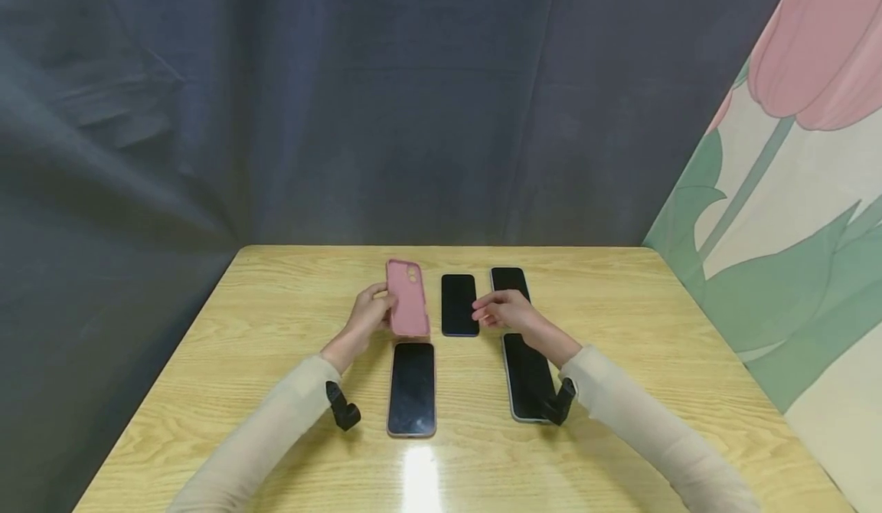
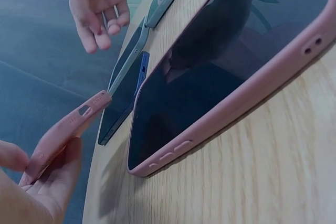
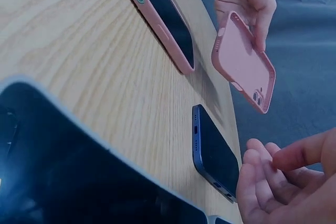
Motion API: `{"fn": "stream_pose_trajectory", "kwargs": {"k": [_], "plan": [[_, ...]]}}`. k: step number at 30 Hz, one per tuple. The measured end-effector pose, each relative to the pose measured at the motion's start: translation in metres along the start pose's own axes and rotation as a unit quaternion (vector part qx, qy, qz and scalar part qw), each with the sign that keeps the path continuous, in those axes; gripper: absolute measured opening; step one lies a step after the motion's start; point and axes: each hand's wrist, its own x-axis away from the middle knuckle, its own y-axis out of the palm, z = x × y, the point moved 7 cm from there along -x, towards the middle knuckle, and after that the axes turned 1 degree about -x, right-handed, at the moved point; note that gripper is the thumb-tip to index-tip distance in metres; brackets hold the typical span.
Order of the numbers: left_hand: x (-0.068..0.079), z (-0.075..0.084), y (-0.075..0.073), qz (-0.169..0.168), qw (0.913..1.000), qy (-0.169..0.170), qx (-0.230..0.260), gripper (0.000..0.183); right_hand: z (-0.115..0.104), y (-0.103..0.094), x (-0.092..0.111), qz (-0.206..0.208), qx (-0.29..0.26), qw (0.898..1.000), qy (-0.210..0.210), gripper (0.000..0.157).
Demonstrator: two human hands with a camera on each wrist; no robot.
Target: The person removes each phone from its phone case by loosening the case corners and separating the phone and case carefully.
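Observation:
My left hand (image 1: 369, 311) grips a pink phone case (image 1: 408, 300) by its left edge, thumb on the inner face. The case has no phone in it and is held up off the table, its inside and camera cutout showing in the right wrist view. Just right of it lies a bare dark-blue phone (image 1: 458, 306), screen up. My right hand (image 1: 508, 311) hovers at that phone's right edge, holding nothing, its fingers (image 3: 262, 174) loosely bent. In front of the left hand, a phone in a pink case (image 1: 412, 390) lies screen up.
Two phones in pale cases lie at the right: a far one (image 1: 510, 282) partly behind the right hand, and a near one (image 1: 527, 379) under the right wrist. The wooden table (image 1: 289, 421) ends at a dark curtain (image 1: 413, 115). A flowered panel (image 1: 792, 230) borders the right side.

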Motion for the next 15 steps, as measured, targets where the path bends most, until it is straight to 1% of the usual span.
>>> {"fn": "stream_pose_trajectory", "kwargs": {"k": [8,10,15], "plan": [[-0.009,-0.002,-0.001,0.000,0.9999,-0.008,0.009,0.051,0.005,-0.007,0.008,-0.009,0.004,1.000,-0.012,0.027],[-0.011,-0.003,0.000,-0.003,1.0000,-0.007,0.005,0.052,0.006,-0.008,0.009,-0.008,0.006,1.000,-0.013,0.027],[-0.018,-0.006,-0.002,0.004,0.9999,-0.003,-0.009,0.049,0.008,-0.012,0.011,-0.005,0.003,1.000,-0.018,0.027]]}}
